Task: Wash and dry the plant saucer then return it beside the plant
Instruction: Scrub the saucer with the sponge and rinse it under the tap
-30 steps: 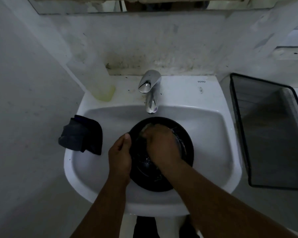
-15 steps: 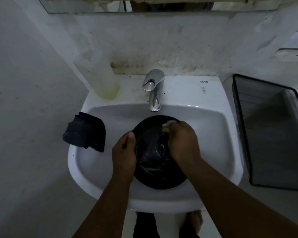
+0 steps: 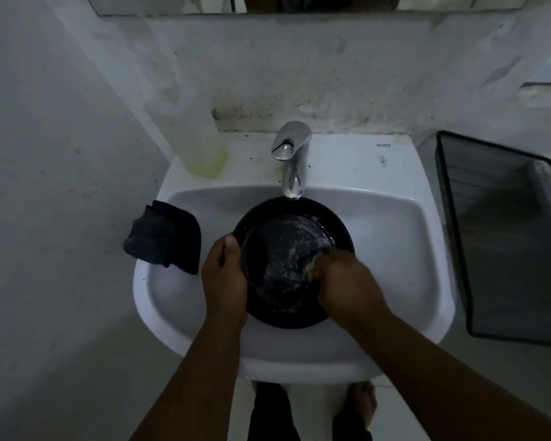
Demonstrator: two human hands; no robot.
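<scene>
The black plant saucer [image 3: 291, 249] sits in the middle of the white sink [image 3: 392, 237], just under the tap [image 3: 291, 160], and there are soapy streaks all over its floor. The left hand [image 3: 225, 275] grips the saucer's left rim, thumb over the edge, keeping it steady. The right hand [image 3: 344, 278] is curled around a small pale scrubber [image 3: 312, 265] (sponge or pad, too blurred to say), and a second ago that hand was up at the far rim near the tap; now it's swept round to the near-right side of the saucer. So the scrub looks like it's going in circles, and the wash is probably well underway but not rinsed, with suds on the saucer and no water visibly running from the tap. A dark cloth [image 3: 164, 237] hangs over the sink's left edge, likely for drying. A pale bottle [image 3: 201, 138] stands at the back-left corner, and a black mesh bin [image 3: 506, 237] sits off the right edge.
</scene>
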